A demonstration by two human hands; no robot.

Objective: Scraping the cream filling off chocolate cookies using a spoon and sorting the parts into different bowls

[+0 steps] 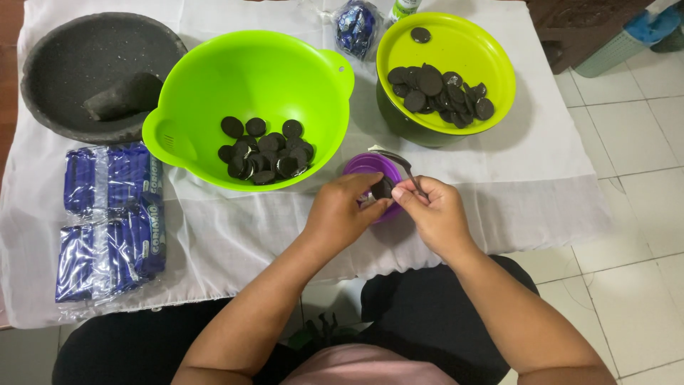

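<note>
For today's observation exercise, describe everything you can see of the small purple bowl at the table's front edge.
The small purple bowl is round, looks like glossy plastic, and stands upright on the white cloth near the table's front edge, just right of the large green bowl. Only its far rim and part of its wall show; both hands hide the rest. The left hand covers its near left side, the right hand its right. A dark biscuit and a metal spoon are held over it. Its contents cannot be seen.
</note>
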